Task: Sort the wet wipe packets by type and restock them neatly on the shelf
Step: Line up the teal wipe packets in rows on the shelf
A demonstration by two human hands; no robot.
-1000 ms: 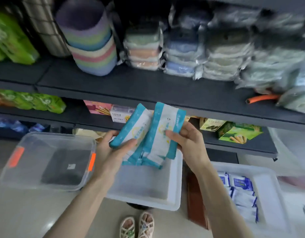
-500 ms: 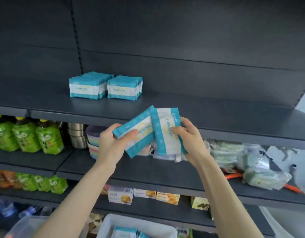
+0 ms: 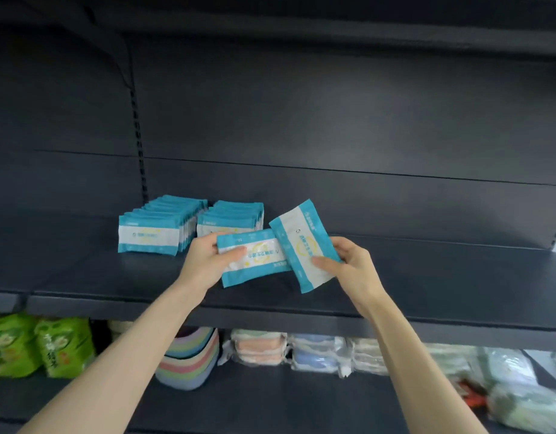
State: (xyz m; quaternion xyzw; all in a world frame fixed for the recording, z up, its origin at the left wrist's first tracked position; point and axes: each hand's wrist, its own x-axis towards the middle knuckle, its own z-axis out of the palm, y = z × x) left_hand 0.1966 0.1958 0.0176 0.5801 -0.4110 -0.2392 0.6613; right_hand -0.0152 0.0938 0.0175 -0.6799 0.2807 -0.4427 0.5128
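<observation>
Dark shelf (image 3: 427, 277) with two packet rows (image 3: 164, 227) standing at back left, left hand (image 3: 207, 261) pinching a level packet (image 3: 253, 261), right hand (image 3: 353, 264) pinching a tilted packet (image 3: 305, 242), both above the shelf

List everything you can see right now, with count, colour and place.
shelf: one, dark grey, upper level.
stocked rows: two, teal and white packets standing on edge, on the shelf, left of the held packets.
left packet: at least one, teal and white, held level above the shelf.
right packet: at least one, teal and white, tilted, overlapping the left packet's end.
green bags: two, lower shelf, far left.
bowl stack: one, pastel stripes, lower shelf.
clear-wrapped packs: several stacks, pale colours, lower shelf, centre to right.
left hand: grips the left packet.
right hand: pinches the right packet.
</observation>
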